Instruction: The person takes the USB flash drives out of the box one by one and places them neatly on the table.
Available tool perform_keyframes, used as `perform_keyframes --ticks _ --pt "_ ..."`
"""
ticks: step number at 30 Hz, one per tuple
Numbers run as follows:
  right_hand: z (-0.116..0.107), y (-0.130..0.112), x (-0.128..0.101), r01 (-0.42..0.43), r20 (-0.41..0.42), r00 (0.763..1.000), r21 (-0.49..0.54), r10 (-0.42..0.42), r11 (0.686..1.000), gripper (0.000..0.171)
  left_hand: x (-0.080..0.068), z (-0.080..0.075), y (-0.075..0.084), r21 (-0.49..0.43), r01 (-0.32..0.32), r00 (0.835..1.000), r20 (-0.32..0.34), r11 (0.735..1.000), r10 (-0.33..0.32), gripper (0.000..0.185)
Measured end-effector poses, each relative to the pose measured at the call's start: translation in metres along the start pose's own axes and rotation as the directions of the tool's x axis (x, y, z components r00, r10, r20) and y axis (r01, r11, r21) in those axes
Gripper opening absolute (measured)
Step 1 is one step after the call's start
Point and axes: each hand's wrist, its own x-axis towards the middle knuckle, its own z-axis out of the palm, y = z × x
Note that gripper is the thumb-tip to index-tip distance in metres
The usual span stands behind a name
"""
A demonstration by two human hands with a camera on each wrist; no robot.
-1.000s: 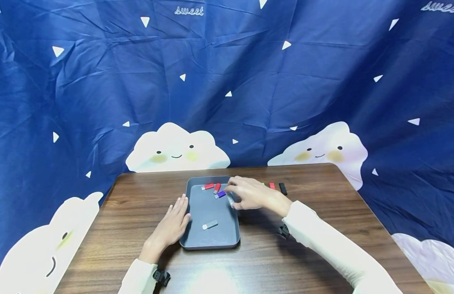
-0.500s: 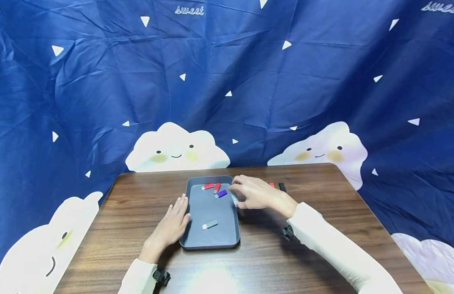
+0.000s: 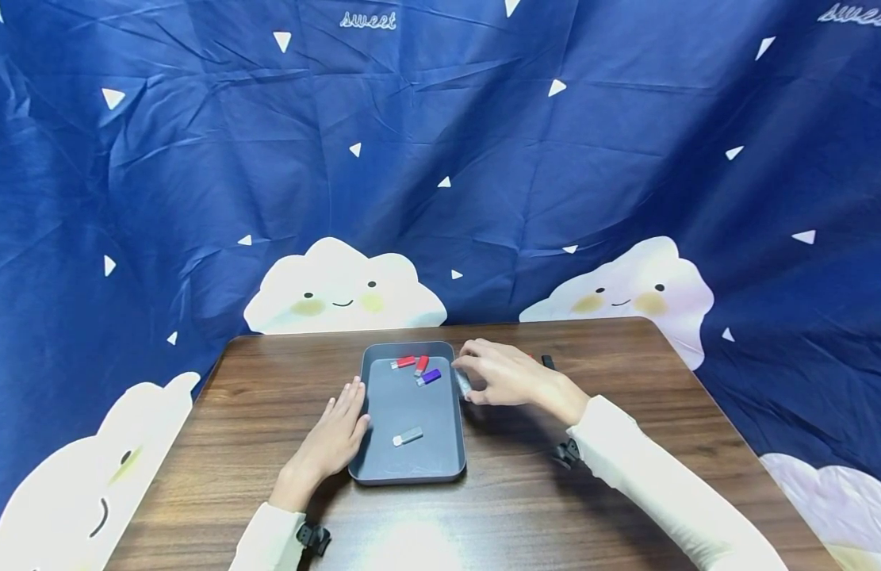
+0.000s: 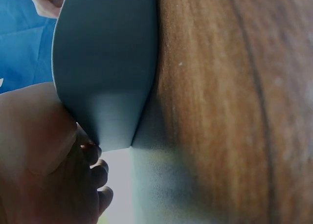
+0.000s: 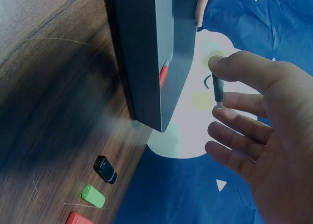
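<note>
My right hand [image 3: 511, 376] pinches a grey USB stick [image 5: 218, 89] between thumb and fingers. In the head view, that stick is just past the right rim of the grey tray [image 3: 383, 468], in the air beside it. My left hand [image 3: 329, 434] lies with straight fingers along the tray's left side, touching its wall [image 4: 105, 57]. Inside the tray, two red USB sticks [image 3: 404, 362] and a purple USB stick [image 3: 429, 377] lie near the far end. Another grey USB stick [image 3: 408, 436] rests nearer the front.
To the right of the tray, a black USB stick [image 5: 105, 169], a green USB stick [image 5: 93, 196] and a red USB stick [image 5: 79, 218] lie on the wooden table [image 3: 590, 492]. My right hand partly covers this row in the head view. A blue curtain [image 3: 440, 159] hangs behind.
My right hand has moved right with the grey USB stick, from over the tray to just outside its right rim. The left hand and tray have stayed put.
</note>
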Motion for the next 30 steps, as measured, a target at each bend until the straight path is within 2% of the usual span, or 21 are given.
perform_keyframes --ticks 12,19,30 --pt "-0.003 0.006 -0.011 -0.006 -0.032 0.999 0.001 0.006 1.000 0.050 -0.001 -0.001 0.002 -0.007 -0.001 1.000 0.007 1.000 0.001 0.063" --pt "-0.002 0.011 -0.018 -0.001 -0.064 0.998 -0.026 -0.001 1.000 0.049 -0.001 0.002 0.000 -0.024 -0.034 0.999 -0.039 0.999 0.033 0.061" --pt "-0.001 0.014 -0.027 -0.032 -0.052 0.998 -0.009 0.032 0.999 0.052 -0.002 0.004 -0.001 -0.035 -0.051 0.997 -0.058 0.998 0.049 0.061"
